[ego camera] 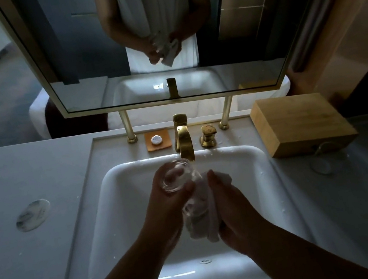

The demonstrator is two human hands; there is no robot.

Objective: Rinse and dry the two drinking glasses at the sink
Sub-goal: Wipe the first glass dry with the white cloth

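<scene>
Left hand (165,204) fingers wrap drinking glass (181,184) at 12 o'clock over sink (242,153); right hand (234,206) fingers clamp cloth (207,219). Wet, slippery, fragile: grip the wall.

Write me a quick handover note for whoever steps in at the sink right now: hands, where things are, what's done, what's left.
Left hand grips a drinking glass over the sink, below the gold faucet.
Right hand holds a white cloth against the glass.
No water visibly running; this glass looks rinsed, drying in progress.
Second glass not clearly in view.
Left: finish drying this glass, set it down, check the other.
</scene>
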